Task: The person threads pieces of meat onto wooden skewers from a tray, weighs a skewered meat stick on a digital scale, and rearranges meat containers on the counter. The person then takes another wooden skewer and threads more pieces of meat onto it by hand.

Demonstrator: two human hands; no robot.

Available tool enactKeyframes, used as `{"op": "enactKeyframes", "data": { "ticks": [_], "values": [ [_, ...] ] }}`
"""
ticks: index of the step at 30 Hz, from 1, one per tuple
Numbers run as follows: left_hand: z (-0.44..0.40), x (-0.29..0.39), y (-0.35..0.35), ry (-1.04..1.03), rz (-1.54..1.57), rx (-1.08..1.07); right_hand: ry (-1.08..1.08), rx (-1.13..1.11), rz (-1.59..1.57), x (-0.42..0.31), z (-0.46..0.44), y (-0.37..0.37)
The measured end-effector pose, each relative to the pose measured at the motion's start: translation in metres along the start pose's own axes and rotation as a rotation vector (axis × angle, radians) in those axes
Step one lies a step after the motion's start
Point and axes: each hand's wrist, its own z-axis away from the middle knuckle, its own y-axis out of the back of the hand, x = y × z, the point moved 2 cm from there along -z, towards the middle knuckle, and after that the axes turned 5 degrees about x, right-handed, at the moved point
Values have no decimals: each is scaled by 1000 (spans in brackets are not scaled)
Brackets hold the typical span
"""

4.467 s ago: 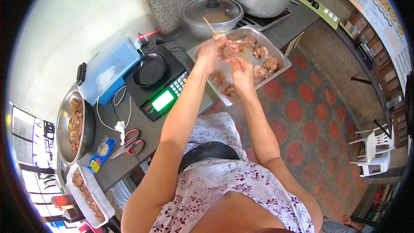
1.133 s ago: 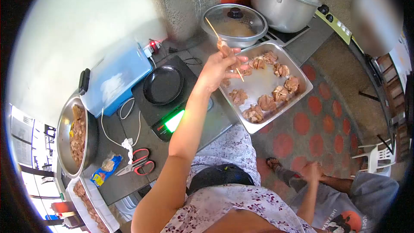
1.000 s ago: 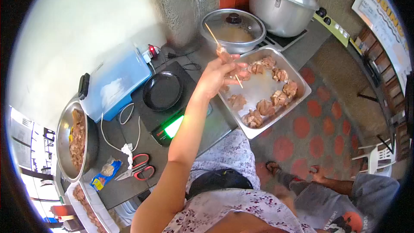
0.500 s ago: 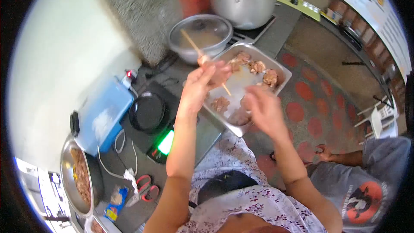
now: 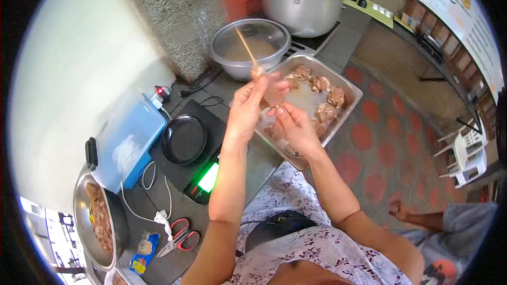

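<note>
My left hand is closed round a wooden skewer with pieces of raw meat on it, above the near left part of a metal tray. The skewer's bare upper end points up and left. Just right of it, my right hand pinches at the skewer's lower end; that end is hidden by the fingers. Clumps of raw meat lie along the tray's sides, some hidden behind my right hand.
Left of my arms are a lit scale with a black dish, a blue container, scissors and a bowl of meat. Two pots stand behind. A person's arm is at the lower right.
My right hand has come up from the lower right, out of view a second ago, to the skewer's lower end. The person at the right has shifted lower. The camera view has turned.
</note>
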Motion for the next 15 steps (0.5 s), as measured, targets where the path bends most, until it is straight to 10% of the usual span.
{"op": "enactKeyframes", "data": {
  "ticks": [11,15],
  "values": [
    [-8,-15,5,180,263,-181,50,52,-183,26,-7,12],
    [-7,-15,14,43,-106,-107,-60,102,-30,14,6,20]
  ]
}}
